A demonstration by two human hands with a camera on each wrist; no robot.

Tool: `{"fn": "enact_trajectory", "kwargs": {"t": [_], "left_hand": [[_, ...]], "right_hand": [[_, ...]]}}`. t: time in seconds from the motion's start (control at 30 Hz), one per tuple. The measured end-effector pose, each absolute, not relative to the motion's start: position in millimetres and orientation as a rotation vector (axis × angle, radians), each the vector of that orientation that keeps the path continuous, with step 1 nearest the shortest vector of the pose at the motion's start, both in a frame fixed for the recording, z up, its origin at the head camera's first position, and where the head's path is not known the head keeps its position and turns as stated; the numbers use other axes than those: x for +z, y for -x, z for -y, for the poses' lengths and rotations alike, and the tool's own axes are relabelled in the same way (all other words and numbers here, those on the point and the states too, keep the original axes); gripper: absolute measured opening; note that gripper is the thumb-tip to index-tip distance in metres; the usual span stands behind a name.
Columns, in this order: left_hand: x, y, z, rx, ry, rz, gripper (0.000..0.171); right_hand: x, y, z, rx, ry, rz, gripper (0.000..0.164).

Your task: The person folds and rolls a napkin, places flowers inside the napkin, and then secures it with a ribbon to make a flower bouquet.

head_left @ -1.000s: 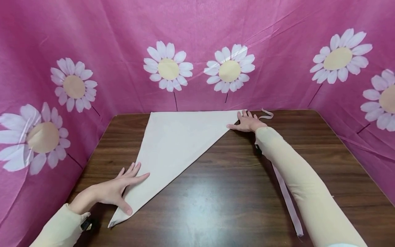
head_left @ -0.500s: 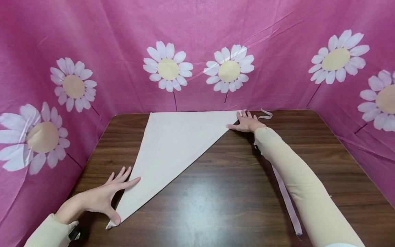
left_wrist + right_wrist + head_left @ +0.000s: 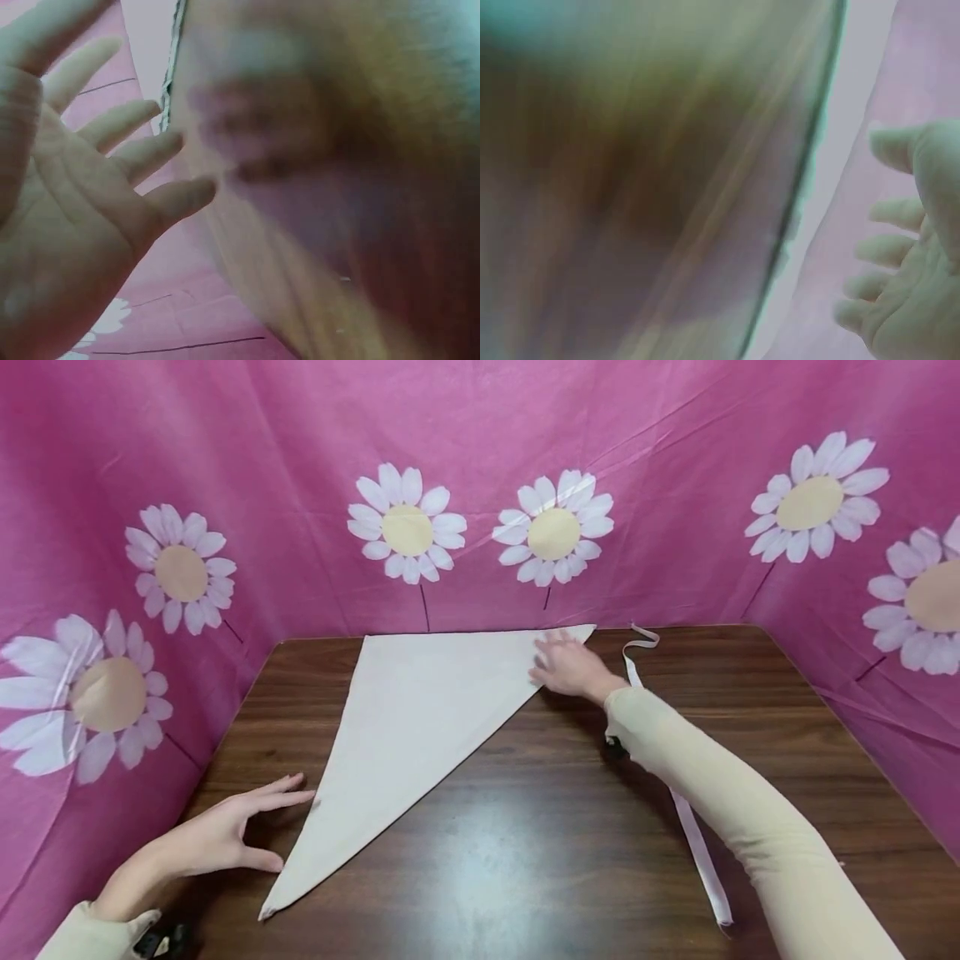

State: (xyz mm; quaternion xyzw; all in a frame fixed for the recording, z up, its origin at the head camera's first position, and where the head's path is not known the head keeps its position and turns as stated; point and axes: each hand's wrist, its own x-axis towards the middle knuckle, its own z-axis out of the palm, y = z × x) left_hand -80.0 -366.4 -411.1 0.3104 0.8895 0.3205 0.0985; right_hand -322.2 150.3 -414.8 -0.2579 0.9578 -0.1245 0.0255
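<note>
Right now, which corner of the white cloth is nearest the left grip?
The near corner of the white cloth; its other two corners lie at the far edge of the table.

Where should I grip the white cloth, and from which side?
Probably pinch the near tip of the white cloth, from the left: it lies flat, tapers to a point there, and the left hand is beside its left edge.

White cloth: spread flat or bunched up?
Flat: the white cloth lies as a broad, mostly smooth triangle on the wooden table. Whether it's folded double, I cannot tell.
</note>
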Motion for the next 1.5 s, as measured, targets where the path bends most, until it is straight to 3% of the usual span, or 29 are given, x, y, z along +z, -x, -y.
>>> {"fn": "enact_trajectory", "kwargs": {"t": [0.3,0.6,0.83,1.1,1.37,1.5], "left_hand": [[-416.7,83.0,365.5,0.803,-0.986,-2.543,0.066],[-425.0,95.1,354.7,0.824,-1.062,-2.643,0.043],[-431.5,99.6,350.5,0.909,-1.047,-2.698,0.025],[-431.1,93.5,355.7,0.924,-0.996,-2.726,0.026],[-430.1,94.9,354.9,0.957,-0.979,-2.697,0.027],[-429.5,96.8,352.5,0.977,-1.009,-2.692,0.025]], "right_hand": [[-403.1,197.5,-49.2,-0.564,1.514,-2.709,0.035],[-416.0,119.3,33.1,-0.220,1.961,-2.425,0.027],[-423.1,89.1,70.4,-0.039,1.971,-2.441,0.033],[-412.0,83.3,96.5,-0.070,1.698,-2.634,0.039],[-414.4,82.7,106.0,0.091,1.719,-2.713,0.009],[-416.3,82.7,104.5,0.092,1.719,-2.723,0.006]]}}
